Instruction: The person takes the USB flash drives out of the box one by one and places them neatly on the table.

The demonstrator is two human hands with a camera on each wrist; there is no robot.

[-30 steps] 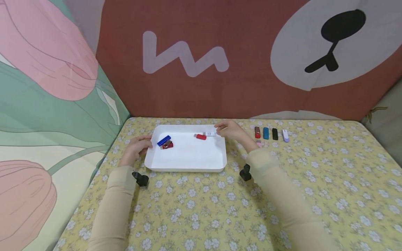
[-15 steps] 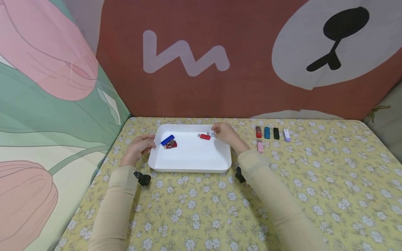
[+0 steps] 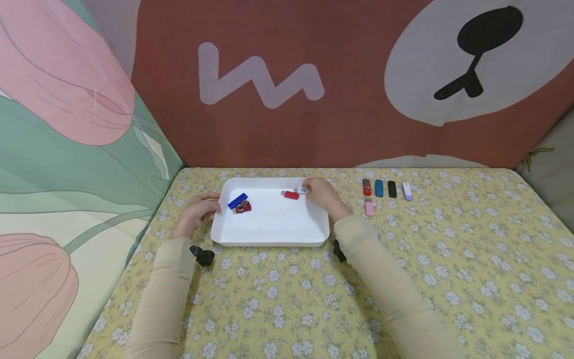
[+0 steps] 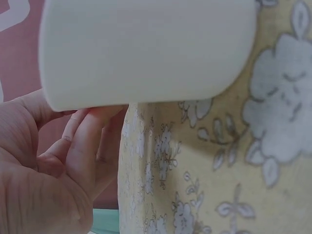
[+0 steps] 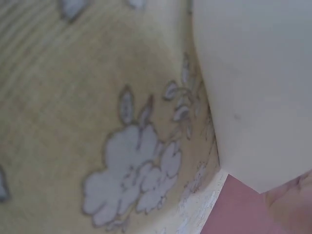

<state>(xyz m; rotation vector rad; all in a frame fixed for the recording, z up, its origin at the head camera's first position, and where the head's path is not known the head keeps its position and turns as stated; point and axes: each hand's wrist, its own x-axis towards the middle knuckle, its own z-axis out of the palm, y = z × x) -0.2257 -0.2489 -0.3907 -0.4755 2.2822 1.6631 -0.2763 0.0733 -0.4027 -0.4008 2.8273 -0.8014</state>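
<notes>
A white tray lies on the cloth in the head view. My left hand grips its left wall, thumb at the rim; in the left wrist view the fingers reach behind the tray's wall. Over the tray's back right corner, my right hand pinches a white USB stick, whose far end is hidden by the fingers. Right in front of it lies a red USB stick. At the tray's left are a blue USB stick and a red swivel USB stick.
Right of the tray, a red-brown USB stick, a teal one, a black one and a white-purple one form a row. A pink stick lies in front. Patterned fabric walls stand behind and at left.
The tray has shifted slightly right. My right hand has come from the tray's right rim inward, over the white USB stick. The pink stick, earlier mostly behind the right arm, now shows.
</notes>
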